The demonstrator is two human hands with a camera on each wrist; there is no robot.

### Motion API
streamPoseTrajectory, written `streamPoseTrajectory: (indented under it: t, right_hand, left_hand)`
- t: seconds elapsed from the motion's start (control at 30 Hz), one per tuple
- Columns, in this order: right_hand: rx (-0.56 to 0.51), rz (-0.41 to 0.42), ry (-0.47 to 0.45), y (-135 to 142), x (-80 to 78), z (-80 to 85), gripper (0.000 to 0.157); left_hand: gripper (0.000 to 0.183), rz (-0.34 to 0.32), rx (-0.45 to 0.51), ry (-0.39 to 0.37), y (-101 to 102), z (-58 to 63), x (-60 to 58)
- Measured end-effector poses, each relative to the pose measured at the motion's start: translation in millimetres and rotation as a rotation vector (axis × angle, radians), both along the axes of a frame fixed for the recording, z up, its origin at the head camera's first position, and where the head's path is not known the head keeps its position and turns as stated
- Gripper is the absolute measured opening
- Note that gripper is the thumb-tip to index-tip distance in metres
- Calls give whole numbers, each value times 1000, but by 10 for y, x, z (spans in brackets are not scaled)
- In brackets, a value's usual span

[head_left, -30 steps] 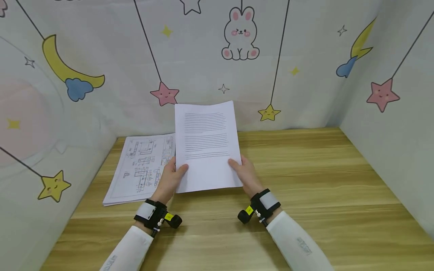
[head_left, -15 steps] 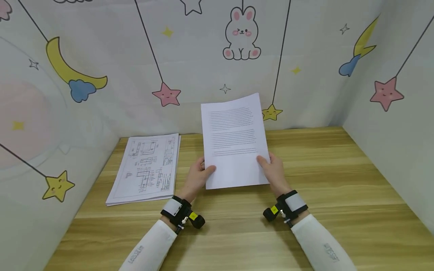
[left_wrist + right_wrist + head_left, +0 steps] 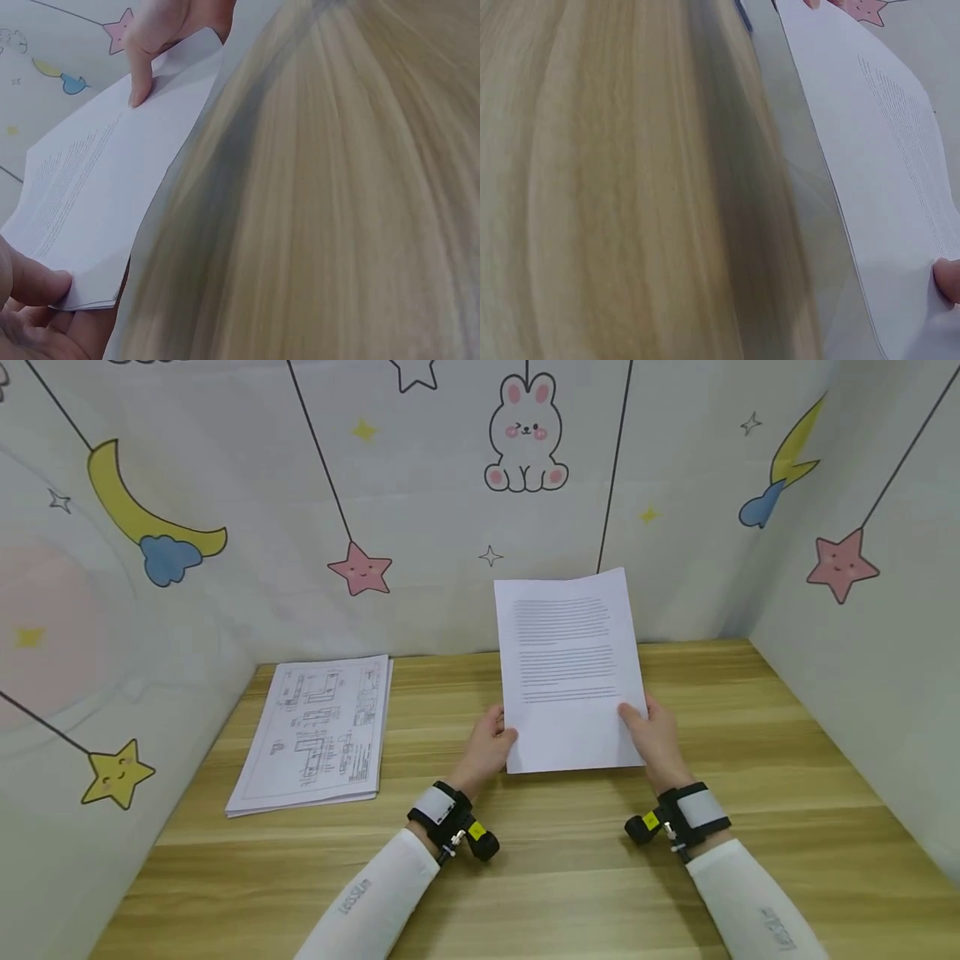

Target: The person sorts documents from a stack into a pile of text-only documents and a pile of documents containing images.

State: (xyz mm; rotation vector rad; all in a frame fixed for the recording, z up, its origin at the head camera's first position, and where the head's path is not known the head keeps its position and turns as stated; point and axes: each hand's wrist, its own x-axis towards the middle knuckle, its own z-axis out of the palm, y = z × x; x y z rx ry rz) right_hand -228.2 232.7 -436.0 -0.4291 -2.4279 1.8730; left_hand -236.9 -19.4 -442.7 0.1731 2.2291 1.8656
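Note:
A thin stack of white paper [image 3: 566, 731] printed with lines of text is held up, tilted, above the wooden table. My left hand [image 3: 483, 750] grips its lower left edge, thumb on the front and fingers behind. On the lower right edge my right hand [image 3: 658, 743] pinches it the same way. In the left wrist view the left thumb [image 3: 45, 286] presses near a corner, where more than one sheet edge shows. The right wrist view has the right thumb [image 3: 949, 279] on the printed face. The fingers behind the paper are mostly hidden.
A pile of technical drawings [image 3: 315, 735] lies at the left rear of the wooden table [image 3: 555, 877]. A white cloth wall [image 3: 442, 510] with cartoon prints rises along the back, and similar walls close off both sides.
Both hands have carried the paper stack to the right, away from over the drawings, whose right edge is now uncovered. The grip looks the same throughout.

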Motion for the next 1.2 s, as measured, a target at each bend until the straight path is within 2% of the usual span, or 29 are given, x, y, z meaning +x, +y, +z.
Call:
streamPoseTrajectory:
  t: [0.13, 0.23, 0.4, 0.5, 0.57, 0.73, 0.87, 1.0, 1.2]
  right_hand:
    - [20, -21, -8, 117, -2, -4, 54]
    - [46, -28, -35, 217, 3, -8, 56]
    - [72, -24, -75, 405, 6, -13, 59]
    - [90, -21, -89, 514, 12, -7, 59]
    - [108, -20, -96, 578, 14, -3, 60]
    - [143, -27, -125, 704, 1, -5, 61]
    - [182, -33, -151, 795, -10, -15, 60]
    - [282, -23, -160, 876, -23, -23, 60]
    - [416, -4, -150, 953, -33, -44, 57]
  left_hand:
    - [43, 66, -59, -3, 186, 5, -1]
    - [42, 76, -80, -16, 308, -24, -24]
    - [52, 3, -100, -34, 486, -76, -54]
    - [57, -49, -111, -18, 576, -99, -51]
    - [57, -61, -114, -5, 630, -105, -46]
    - [51, -54, -138, 12, 733, -105, -29]
    - [46, -122, -131, -23, 812, -120, -15]
    - [42, -183, -142, -49, 906, -144, -17]
    - [31, -182, -148, -75, 996, -148, -18]
